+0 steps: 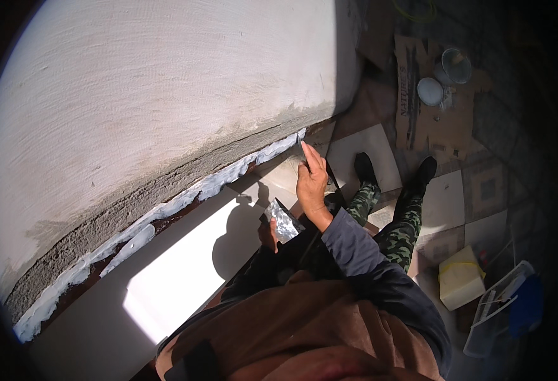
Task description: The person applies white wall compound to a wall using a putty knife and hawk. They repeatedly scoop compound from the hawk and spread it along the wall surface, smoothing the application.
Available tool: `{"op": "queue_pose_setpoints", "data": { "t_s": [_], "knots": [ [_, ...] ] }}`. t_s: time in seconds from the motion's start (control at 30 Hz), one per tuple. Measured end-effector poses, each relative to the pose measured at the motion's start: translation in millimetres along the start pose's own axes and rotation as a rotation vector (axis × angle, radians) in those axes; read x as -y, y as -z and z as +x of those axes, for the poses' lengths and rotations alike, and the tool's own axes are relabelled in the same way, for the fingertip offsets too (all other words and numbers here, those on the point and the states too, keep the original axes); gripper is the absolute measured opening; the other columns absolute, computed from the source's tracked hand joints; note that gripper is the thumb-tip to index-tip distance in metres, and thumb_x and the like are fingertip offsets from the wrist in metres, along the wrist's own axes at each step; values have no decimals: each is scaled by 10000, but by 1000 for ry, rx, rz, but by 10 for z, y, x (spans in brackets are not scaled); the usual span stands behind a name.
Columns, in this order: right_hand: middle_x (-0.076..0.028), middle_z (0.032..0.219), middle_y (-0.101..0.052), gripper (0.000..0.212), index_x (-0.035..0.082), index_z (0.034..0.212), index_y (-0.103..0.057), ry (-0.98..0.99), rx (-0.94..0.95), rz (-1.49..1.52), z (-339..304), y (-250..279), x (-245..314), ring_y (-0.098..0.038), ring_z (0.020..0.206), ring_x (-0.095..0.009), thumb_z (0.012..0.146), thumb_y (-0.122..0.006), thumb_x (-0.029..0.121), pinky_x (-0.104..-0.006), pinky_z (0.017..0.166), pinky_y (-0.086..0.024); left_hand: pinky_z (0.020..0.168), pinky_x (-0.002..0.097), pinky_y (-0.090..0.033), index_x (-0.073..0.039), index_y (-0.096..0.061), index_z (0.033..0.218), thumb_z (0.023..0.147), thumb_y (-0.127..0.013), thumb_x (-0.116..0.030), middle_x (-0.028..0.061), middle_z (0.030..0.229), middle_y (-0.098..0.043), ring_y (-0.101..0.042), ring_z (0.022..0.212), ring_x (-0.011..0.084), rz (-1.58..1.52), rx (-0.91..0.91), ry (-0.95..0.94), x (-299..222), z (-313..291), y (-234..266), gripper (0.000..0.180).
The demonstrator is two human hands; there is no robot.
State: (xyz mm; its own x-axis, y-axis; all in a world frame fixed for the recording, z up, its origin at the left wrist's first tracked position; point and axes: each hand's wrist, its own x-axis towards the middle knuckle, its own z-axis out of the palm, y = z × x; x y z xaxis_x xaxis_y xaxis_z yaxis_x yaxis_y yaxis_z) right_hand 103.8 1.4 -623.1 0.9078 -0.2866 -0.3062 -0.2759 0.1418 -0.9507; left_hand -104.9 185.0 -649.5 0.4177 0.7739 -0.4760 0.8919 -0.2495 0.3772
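Observation:
My right hand (312, 184) is closed round a putty knife (300, 140), its fingers stretched along the thin blade, which shows almost edge-on. The blade tip touches the far end of a bead of white paste (212, 183) along the base of a rough plastered wall (165, 82). Lower and to the left, my left hand (269, 235) grips a flat, dark-edged plate (284, 222) smeared with shiny white paste. Its handle, if any, is hidden. Farther left, a thicker lump of paste (130, 249) lies over the reddish-brown strip under the bead.
A pale sunlit surface (184, 273) runs below the bead. At the far right, cardboard (422, 130) carries a white round lid (430, 92) and a clear tub (455, 66). A cream box (460, 277) and a clear plastic bin (491, 311) stand on the tiles by my legs.

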Motion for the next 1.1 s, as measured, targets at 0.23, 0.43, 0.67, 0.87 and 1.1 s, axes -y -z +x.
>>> {"op": "queue_pose_setpoints", "data": {
  "t_s": [0.23,0.43,0.67,0.87,1.1],
  "knots": [
    [-138,1268,-660,513,27,1254,-661,373,237,-49,-85,217,487,-578,1093,-341,768,-573,-111,-414,985,-420,851,459,-505,23,-388,1486,951,-662,-365,163,1381,-554,-553,1176,277,-106,166,140,-124,56,7,715],
    [-173,1363,-586,582,-9,1345,-581,387,140,-150,-143,-64,337,-544,1150,-352,773,-604,-108,-427,1014,-389,857,408,-527,-3,-450,1390,967,-652,-252,136,1250,-615,-615,1125,251,-305,156,172,-61,89,-163,530],
    [-181,1336,-592,522,-6,1344,-588,399,100,23,-365,27,399,-526,1167,-353,827,-589,-78,-421,1010,-414,603,251,-451,-66,-654,998,938,-600,-44,-8,878,-658,-621,735,98,-578,257,172,-34,-58,-174,83],
    [-137,1339,-608,520,44,1339,-609,179,158,-5,-254,-23,730,-538,1124,-328,831,-575,-59,-396,994,-409,735,282,-537,-36,-635,1135,975,-607,-108,33,1015,-698,-669,882,143,-405,124,277,-4,-11,-131,177],
    [-106,1271,-665,442,50,1262,-668,323,414,-22,-225,622,666,-583,1047,-307,824,-632,3,-389,953,-419,863,356,-548,-14,-621,1179,1018,-565,-152,88,1127,-690,-682,986,219,-755,295,220,-550,-119,-59,219]
  ]
}}
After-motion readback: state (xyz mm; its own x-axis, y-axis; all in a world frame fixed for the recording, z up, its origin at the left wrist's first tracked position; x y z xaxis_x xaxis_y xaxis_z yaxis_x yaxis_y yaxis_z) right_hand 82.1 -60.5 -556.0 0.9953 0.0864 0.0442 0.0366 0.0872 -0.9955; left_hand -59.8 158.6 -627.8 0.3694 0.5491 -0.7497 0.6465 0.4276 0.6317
